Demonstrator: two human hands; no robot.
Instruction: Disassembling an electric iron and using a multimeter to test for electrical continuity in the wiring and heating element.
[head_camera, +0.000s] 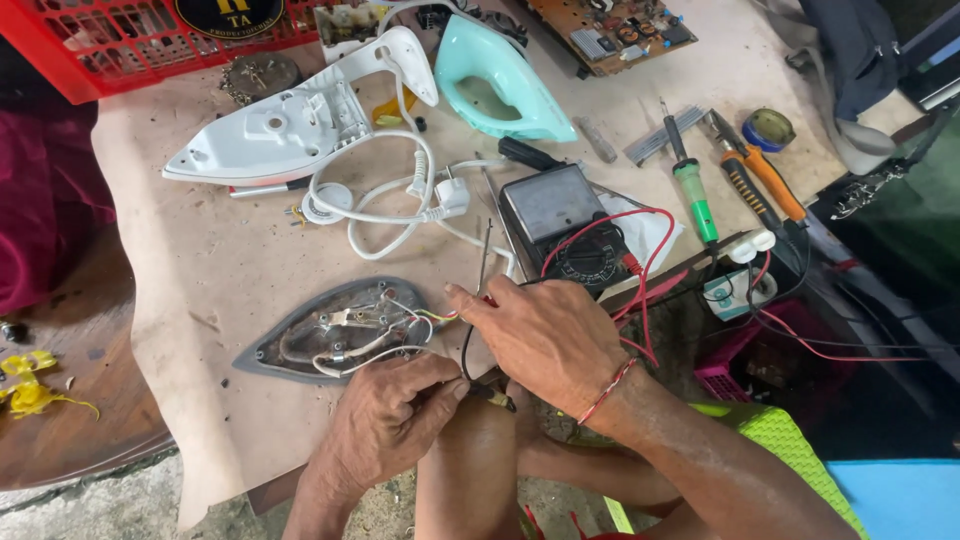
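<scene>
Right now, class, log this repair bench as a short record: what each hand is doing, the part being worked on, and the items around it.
Left hand: left hand grips a black probe at the table's edge.
Right hand: right hand presses a red probe toward the wiring.
Work piece: grey iron soleplate, flat, white and yellow wires exposed.
Meter: black multimeter, red lead attached.
Behind: white iron shell, turquoise iron cover, white power cord.
Right side: green-handled soldering iron, orange-handled pliers.

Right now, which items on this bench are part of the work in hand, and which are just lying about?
In use: iron soleplate, multimeter, red probe lead, left hand, right hand.
Lying about: white iron body, teal iron cover, green soldering iron, orange pliers, circuit board.
</scene>
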